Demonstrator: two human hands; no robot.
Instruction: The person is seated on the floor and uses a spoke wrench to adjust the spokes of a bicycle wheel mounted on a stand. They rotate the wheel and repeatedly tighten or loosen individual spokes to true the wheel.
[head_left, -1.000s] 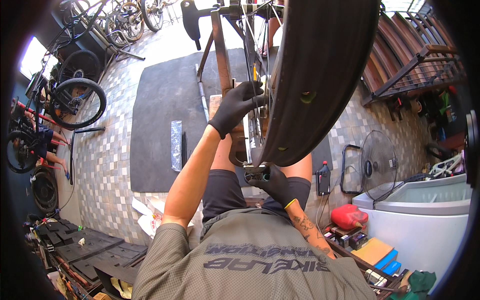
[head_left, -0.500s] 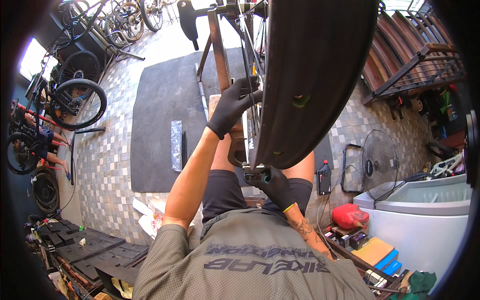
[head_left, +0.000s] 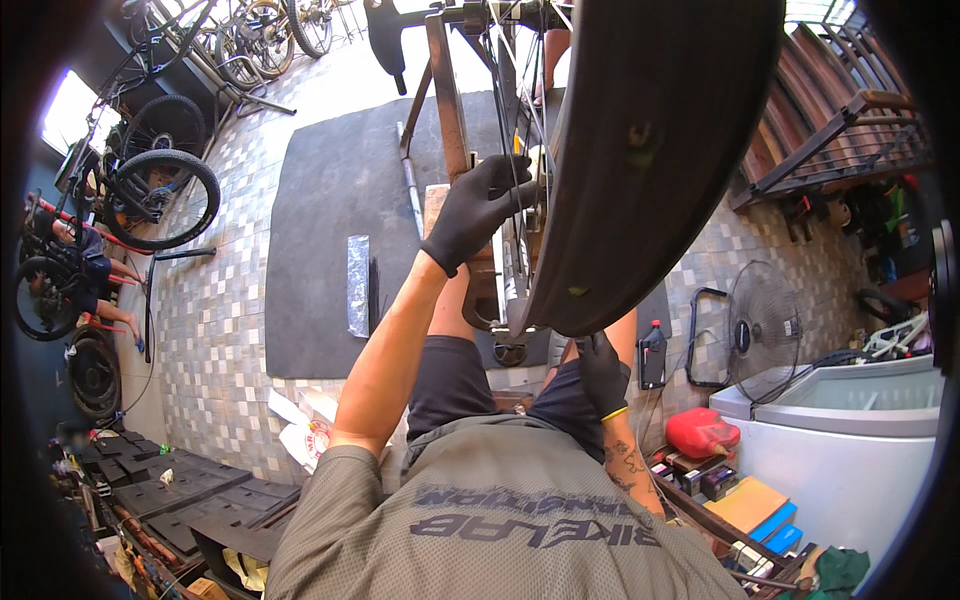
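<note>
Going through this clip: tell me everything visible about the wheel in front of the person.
The wheel stands edge-on in a stand, cut off by the picture's upper edge. Its broad, smooth-looking black outer band shows greenish spots; thin spokes run beside it. The left hand has fingers among them; the right hand is near the lower edge, contact unclear.

The right hand (head_left: 604,376) is no longer at the round knob (head_left: 510,352), now uncovered below centre; it is farther right, beneath the black rim (head_left: 670,180), whose hole (head_left: 641,152) appears higher in frame.
</note>
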